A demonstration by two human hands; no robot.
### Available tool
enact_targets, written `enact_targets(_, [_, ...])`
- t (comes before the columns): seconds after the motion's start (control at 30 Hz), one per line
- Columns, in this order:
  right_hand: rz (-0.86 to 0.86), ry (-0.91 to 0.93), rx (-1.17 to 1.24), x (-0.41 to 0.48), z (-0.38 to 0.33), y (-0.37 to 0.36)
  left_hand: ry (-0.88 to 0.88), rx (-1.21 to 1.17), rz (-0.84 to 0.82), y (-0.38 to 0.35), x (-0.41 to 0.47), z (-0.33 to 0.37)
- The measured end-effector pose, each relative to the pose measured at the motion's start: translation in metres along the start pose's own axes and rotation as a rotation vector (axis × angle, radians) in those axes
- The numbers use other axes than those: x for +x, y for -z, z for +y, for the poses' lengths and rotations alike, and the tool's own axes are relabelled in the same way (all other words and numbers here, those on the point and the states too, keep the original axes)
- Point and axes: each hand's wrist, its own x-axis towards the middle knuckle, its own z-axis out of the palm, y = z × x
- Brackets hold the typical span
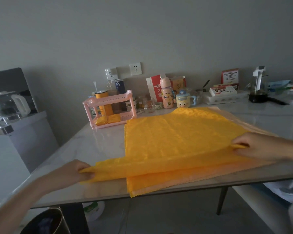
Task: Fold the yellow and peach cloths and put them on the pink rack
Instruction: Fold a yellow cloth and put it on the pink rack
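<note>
The yellow cloth (pixel 176 142) is lying across the middle of the glossy, marble-look tabletop (pixel 100 142), a thin, slightly sheer sheet with a faint woven pattern and soft crease lines. Its near edge is rising off the stack in a shallow curve. The left hand (pixel 78 173) is pinching the near-left corner between thumb and curled fingers, and that corner is reaching out past the left side of the pile. The right hand (pixel 257 146) is pinching the near-right corner the same way, with a small fold of fabric bunching at the fingertips.

Beneath the raised layer more yellow fabric is showing, and under that the peach cloth (pixel 240 122) is peeking out as a pale strip along the far-right side and along the near side, where the edges are cut in a fine zigzag and are hanging slightly over the tabletop's near edge.

The pink rack (pixel 108 100), a two-tier plastic frame with slatted sides, is standing at the far left of the cloths, just apart from them. Small folded yellow cloths (pixel 107 119) are sitting side by side on its lower shelf. A pink bottle (pixel 166 95) and a cartoon-faced mug (pixel 184 98) are standing near the wall.
</note>
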Motion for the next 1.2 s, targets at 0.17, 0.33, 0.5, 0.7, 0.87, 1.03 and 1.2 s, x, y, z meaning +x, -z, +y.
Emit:
enact_targets(0.17, [0.192,-0.173,0.324,0.006,0.006,0.018,0.182,-0.472,0.161,0.007,0.008,-0.021])
enact_targets(0.33, [0.289,-0.415,0.472,0.034,0.005,-0.013,0.313,-0.724,0.316,-0.022,0.041,-0.017])
enact_targets(0.5, [0.398,-0.482,0.253,0.065,0.016,-0.035,0.352,-0.378,0.492,-0.036,0.071,-0.015])
enact_targets(0.7, [0.487,-0.426,-0.038,0.071,0.021,-0.048,0.424,-0.042,0.626,-0.051,0.071,-0.009])
enact_targets(0.87, [0.547,-0.488,-0.256,0.067,0.022,-0.056,0.412,0.243,0.685,-0.058,0.062,0.002])
enact_targets(1.03, [0.585,-0.529,-0.386,0.063,0.011,-0.048,0.274,0.386,0.694,-0.043,0.055,-0.006])
enact_targets(1.2, [0.553,-0.060,-0.206,0.071,-0.072,-0.068,-0.244,0.243,0.523,-0.061,0.049,0.042])
